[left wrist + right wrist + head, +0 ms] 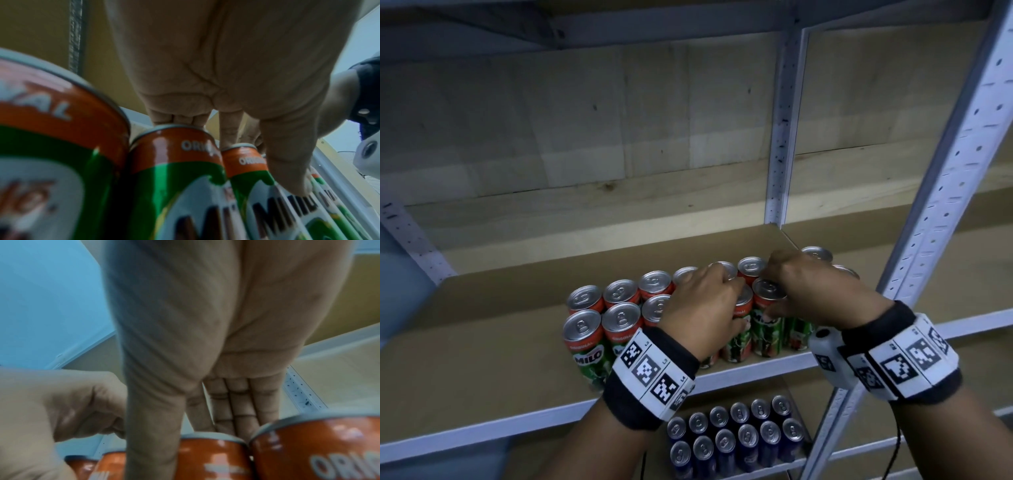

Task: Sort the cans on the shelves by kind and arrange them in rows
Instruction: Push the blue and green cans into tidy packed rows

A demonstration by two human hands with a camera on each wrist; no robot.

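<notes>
Hands hide part of the front row of Milo cans [619,318] on the middle shelf [482,342]; fingertips hidden behind them. Left hand [702,308] clasps one Milo can [738,346], thumb in front, fingers behind. Right hand [815,287] likewise clasps the neighbouring can [768,337].

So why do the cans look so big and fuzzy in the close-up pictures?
Left wrist view: the nearest of the Milo cans sits too close to the lens, so it looms and smears. Right wrist view: soft all over, the right hand filling it. Head view: dim and bluish, the shelf post slanted.
</notes>
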